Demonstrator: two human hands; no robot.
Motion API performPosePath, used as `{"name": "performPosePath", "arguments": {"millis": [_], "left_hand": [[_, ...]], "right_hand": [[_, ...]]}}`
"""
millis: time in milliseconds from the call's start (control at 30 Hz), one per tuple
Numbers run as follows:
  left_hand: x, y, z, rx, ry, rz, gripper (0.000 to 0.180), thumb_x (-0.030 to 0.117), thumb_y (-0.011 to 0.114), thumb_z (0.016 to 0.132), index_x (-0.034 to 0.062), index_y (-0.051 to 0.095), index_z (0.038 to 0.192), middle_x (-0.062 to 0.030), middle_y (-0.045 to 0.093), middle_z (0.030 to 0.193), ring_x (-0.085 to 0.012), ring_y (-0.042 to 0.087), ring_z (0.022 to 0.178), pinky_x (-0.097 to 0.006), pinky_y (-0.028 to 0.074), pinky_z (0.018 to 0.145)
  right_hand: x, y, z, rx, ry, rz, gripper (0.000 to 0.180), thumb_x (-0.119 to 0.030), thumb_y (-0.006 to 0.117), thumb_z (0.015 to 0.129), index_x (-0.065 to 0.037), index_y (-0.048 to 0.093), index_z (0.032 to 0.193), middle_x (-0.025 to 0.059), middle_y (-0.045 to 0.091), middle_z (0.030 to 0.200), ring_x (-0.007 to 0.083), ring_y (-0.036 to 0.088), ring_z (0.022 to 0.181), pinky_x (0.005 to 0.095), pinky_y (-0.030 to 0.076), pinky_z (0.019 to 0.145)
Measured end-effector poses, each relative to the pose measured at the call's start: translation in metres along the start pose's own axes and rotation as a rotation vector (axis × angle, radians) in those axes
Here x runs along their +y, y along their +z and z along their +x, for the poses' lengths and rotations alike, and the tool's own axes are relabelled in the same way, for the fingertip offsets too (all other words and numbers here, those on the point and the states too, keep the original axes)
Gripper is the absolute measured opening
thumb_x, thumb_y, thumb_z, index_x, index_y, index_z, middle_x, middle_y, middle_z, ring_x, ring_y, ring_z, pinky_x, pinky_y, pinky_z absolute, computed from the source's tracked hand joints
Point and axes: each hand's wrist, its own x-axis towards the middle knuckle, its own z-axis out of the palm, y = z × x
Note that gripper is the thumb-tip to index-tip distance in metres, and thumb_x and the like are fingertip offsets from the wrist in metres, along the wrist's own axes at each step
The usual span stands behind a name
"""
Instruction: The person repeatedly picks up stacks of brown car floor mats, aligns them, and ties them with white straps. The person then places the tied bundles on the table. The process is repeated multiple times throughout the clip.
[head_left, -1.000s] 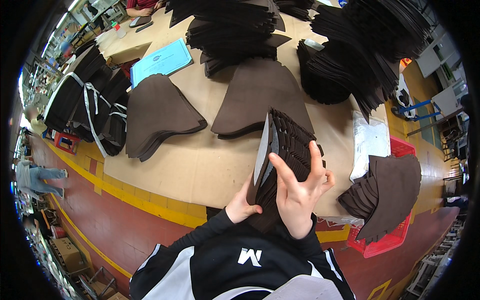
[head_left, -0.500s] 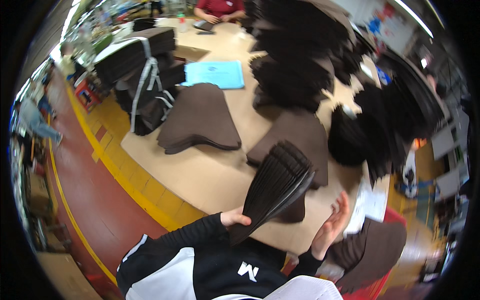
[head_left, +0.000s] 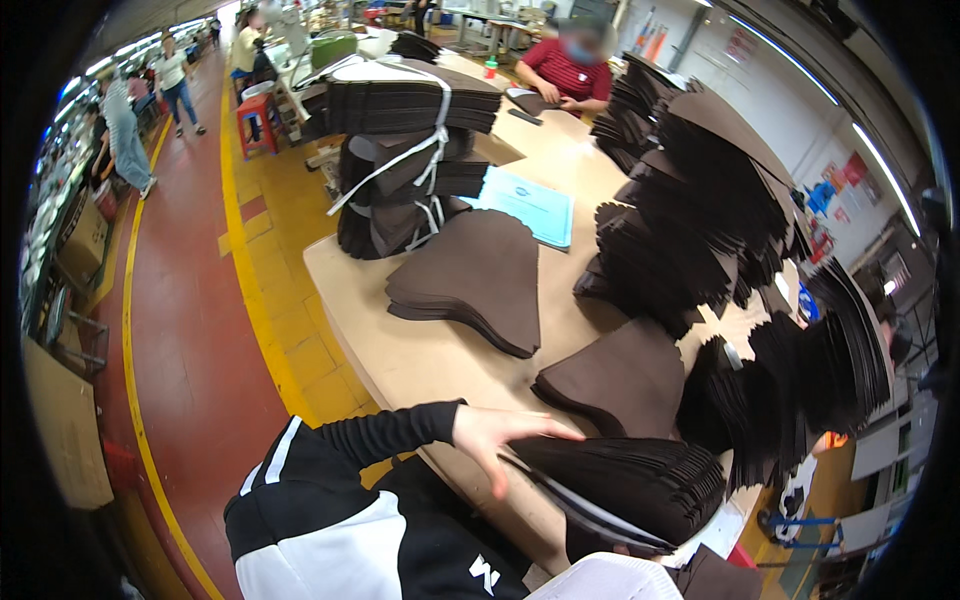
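The bundle of dark brown cut pieces (head_left: 620, 485) lay just right of the left hand (head_left: 500, 435), its long axis running rightward along the table (head_left: 420, 360) edge. That hand rested spread, fingers apart, on its near end. The right hand was hidden.

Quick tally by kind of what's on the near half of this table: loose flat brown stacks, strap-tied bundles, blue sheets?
Loose flat brown stacks: 2
Stack under the left hand: 1
Strap-tied bundles: 2
Blue sheets: 1
Total: 6
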Motion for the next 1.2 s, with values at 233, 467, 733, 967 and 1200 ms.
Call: {"name": "performPosePath", "arguments": {"millis": [233, 467, 733, 967, 1200], "left_hand": [[-0.081, 0.075, -0.007, 0.409, -0.025, 0.290, 0.070, 0.018, 0.073, 0.080, 0.0050, 0.039, 0.140, -0.0159, 0.051, 0.125, -0.0348, 0.050, 0.118, -0.043, 0.038, 0.104], [-0.066, 0.090, 0.003, 0.502, -0.007, 0.279, 0.037, 0.015, 0.065, 0.089, 0.0070, 0.049, 0.121, -0.0133, 0.056, 0.114, -0.0323, 0.056, 0.108, -0.041, 0.043, 0.094], [-0.092, 0.094, -0.005, 0.470, -0.029, 0.419, 0.040, 0.014, 0.068, 0.084, 0.0059, 0.051, 0.118, -0.0168, 0.056, 0.115, -0.0350, 0.055, 0.109, -0.043, 0.044, 0.093], [-0.023, 0.083, 0.020, 0.235, -0.356, 0.257, 0.049, 0.039, 0.066, 0.090, 0.0039, 0.053, 0.121, -0.0192, 0.061, 0.113, -0.0394, 0.060, 0.102, -0.046, 0.049, 0.086], [-0.048, -0.079, -0.011, 0.271, -0.291, 1.049, 0.085, 0.023, 0.086, 0.061, 0.0150, 0.047, 0.136, -0.0123, 0.050, 0.128, -0.0350, 0.044, 0.128, -0.047, 0.040, 0.103]], "right_hand": [[-0.005, 0.015, -0.011, 0.046, 0.052, -0.145, 0.093, -0.047, 0.077, 0.077, 0.004, 0.034, 0.142, 0.0188, 0.052, 0.131, 0.0277, 0.054, 0.115, 0.0390, 0.041, 0.103], [-0.007, 0.011, -0.019, 0.078, 0.098, -0.209, 0.087, -0.051, 0.072, 0.081, 0.005, 0.038, 0.138, 0.0186, 0.053, 0.129, 0.0269, 0.055, 0.112, 0.0383, 0.043, 0.099], [-0.012, -0.008, -0.033, 0.094, 0.221, -0.250, 0.082, -0.055, 0.066, 0.085, 0.007, 0.043, 0.133, 0.0184, 0.055, 0.127, 0.0259, 0.057, 0.109, 0.0375, 0.046, 0.095], [-0.042, -0.037, -0.021, -0.016, 0.625, -0.238, 0.064, -0.047, 0.063, 0.092, 0.008, 0.054, 0.122, 0.0174, 0.061, 0.118, 0.0226, 0.059, 0.102, 0.0349, 0.049, 0.088], [0.004, -0.049, -0.022, -0.010, 0.638, -0.540, 0.050, -0.029, 0.062, 0.096, 0.011, 0.052, 0.124, 0.0223, 0.061, 0.121, 0.0281, 0.060, 0.105, 0.0361, 0.045, 0.093]]}}
